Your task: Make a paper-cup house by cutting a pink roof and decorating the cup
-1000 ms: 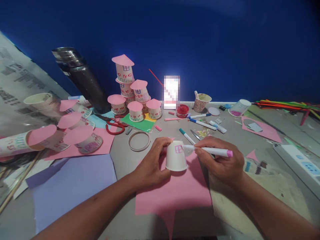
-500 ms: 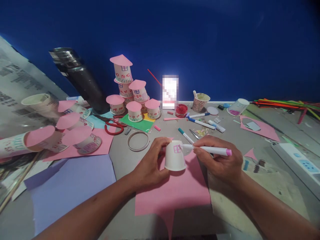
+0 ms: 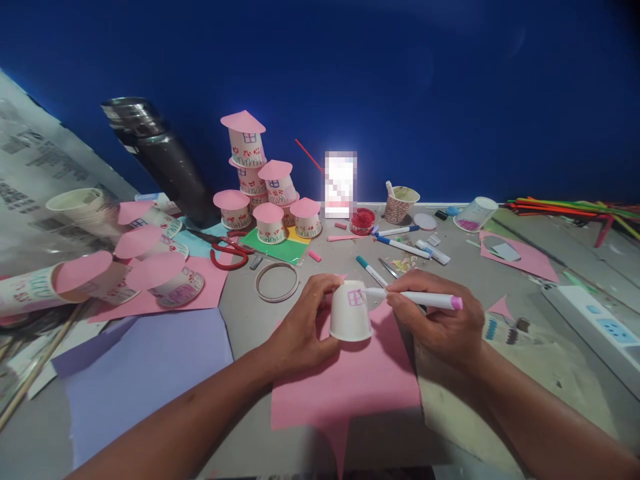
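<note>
My left hand grips a white paper cup turned upside down, thumb at the rim and fingers round its left side. A small pink-purple window with crossed panes is drawn high on the cup's side. In my right hand is a white marker pen with a pink end, held in a writing grip. Its tip meets the cup at the right edge of the drawn window. Below the cup, a pink paper sheet lies on the grey table.
Cup houses with pink cone roofs are stacked at back left, near a black flask and red-handled scissors. A tape ring lies left of the cup; a teal-capped marker lies behind it. At right is a power strip.
Almost nothing differs. The cup and both hands keep their places, and the pen tip stays at the drawn window. The view has shifted very slightly.
</note>
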The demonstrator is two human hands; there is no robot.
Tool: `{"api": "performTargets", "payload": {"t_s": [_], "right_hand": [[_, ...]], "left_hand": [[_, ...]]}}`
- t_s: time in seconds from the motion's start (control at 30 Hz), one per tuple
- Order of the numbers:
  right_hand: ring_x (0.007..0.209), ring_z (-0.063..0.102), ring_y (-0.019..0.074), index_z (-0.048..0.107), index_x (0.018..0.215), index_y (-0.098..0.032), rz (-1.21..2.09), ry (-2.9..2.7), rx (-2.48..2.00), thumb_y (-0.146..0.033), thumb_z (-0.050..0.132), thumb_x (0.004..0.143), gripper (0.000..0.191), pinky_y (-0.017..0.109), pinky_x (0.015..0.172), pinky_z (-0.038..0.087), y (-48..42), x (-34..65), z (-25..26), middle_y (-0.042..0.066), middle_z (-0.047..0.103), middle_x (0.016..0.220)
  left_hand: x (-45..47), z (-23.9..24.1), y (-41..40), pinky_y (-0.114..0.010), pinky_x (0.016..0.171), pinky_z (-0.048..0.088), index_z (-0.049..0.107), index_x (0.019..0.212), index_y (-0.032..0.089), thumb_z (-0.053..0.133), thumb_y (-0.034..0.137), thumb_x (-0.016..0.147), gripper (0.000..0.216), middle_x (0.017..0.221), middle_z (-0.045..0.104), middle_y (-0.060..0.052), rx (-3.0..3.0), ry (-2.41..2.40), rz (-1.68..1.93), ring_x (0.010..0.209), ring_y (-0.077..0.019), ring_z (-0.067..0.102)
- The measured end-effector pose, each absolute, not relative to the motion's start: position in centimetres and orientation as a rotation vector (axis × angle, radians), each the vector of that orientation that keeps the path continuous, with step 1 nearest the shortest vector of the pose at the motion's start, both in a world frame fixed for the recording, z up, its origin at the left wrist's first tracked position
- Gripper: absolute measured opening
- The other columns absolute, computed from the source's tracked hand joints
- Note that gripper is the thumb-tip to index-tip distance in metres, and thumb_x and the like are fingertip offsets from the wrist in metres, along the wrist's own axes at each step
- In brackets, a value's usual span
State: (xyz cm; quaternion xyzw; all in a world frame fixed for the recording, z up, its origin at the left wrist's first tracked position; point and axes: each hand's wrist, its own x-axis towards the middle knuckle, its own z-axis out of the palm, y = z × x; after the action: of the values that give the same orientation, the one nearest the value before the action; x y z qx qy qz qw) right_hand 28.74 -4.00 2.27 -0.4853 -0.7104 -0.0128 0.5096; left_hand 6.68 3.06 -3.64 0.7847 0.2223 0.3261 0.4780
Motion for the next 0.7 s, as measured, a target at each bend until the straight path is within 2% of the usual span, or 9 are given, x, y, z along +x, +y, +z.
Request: {"api": "performTargets", "payload": {"t_s": [0.3,0.53,0.7], "right_hand": [[0.062,0.073,0.0162,0.071,0.085,-0.024,-0.081,-1.634,-1.233,-0.012,0.068,0.092,0.015,0.028,0.058,0.056,-3.9,29.3,1.7,0.000,0.078,0.074],[0.086,0.081,0.0212,0.074,0.108,-0.023,-0.131,-1.652,-1.175,-0.013,0.067,0.096,0.017,0.034,0.079,0.064,-3.2,30.2,0.4,0.006,0.084,0.096],[0.083,0.080,0.0221,0.075,0.110,-0.021,-0.062,-1.598,-1.244,-0.021,0.065,0.100,0.015,0.037,0.082,0.064,-2.3,31.1,-0.7,0.008,0.083,0.091]], "left_hand": [[6.7,-3.6,3.1,-0.044,0.117,0.052,0.046,0.142,0.030,0.073,0.003,0.077,0.075,0.144,0.050,-0.010,1.873,0.557,0.776,0.136,-0.0269,0.058],[6.5,-3.3,3.4,-0.045,0.112,0.053,0.049,0.138,0.026,0.071,0.003,0.072,0.073,0.142,0.056,-0.012,1.787,0.653,0.755,0.133,-0.0289,0.061],[6.4,-3.4,3.8,-0.045,0.107,0.055,0.048,0.137,0.026,0.073,0.008,0.071,0.073,0.142,0.058,-0.012,1.744,0.693,0.757,0.132,-0.0299,0.061]]}}
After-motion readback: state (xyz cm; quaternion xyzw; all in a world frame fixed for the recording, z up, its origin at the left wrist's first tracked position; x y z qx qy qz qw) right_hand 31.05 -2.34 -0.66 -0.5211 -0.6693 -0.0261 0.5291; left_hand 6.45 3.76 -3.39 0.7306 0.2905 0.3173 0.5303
